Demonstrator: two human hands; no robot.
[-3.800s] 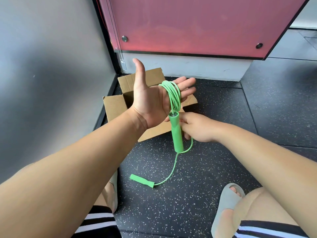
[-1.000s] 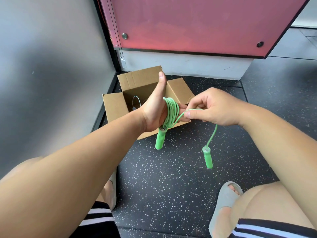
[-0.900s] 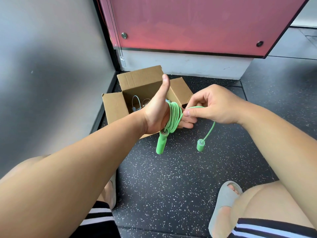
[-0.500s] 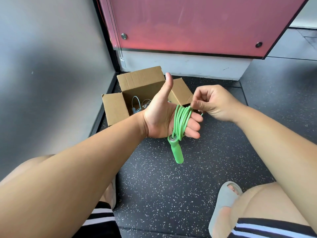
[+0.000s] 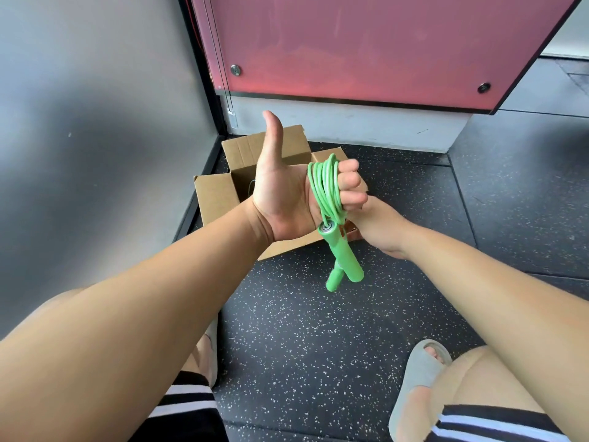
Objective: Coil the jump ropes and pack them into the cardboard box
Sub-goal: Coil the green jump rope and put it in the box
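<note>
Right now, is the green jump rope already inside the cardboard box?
No, the green jump rope is coiled round the left hand, its handles hanging outside the cardboard box.

The open brown cardboard box [image 5: 214,199] sits in a corner, with a grey wall [image 5: 95,138] close on its left and a white plinth [image 5: 350,129] under a red panel [image 5: 350,43] behind. Its flaps are spread. The speckled black floor [image 5: 318,330] to its right and front lies open.

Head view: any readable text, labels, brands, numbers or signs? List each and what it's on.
None: no text can be read anywhere in this view.
cardboard box: the flaps that show are plain, no print.
green jump rope: no brand visible on cord or handles.
red panel: blank.
</note>
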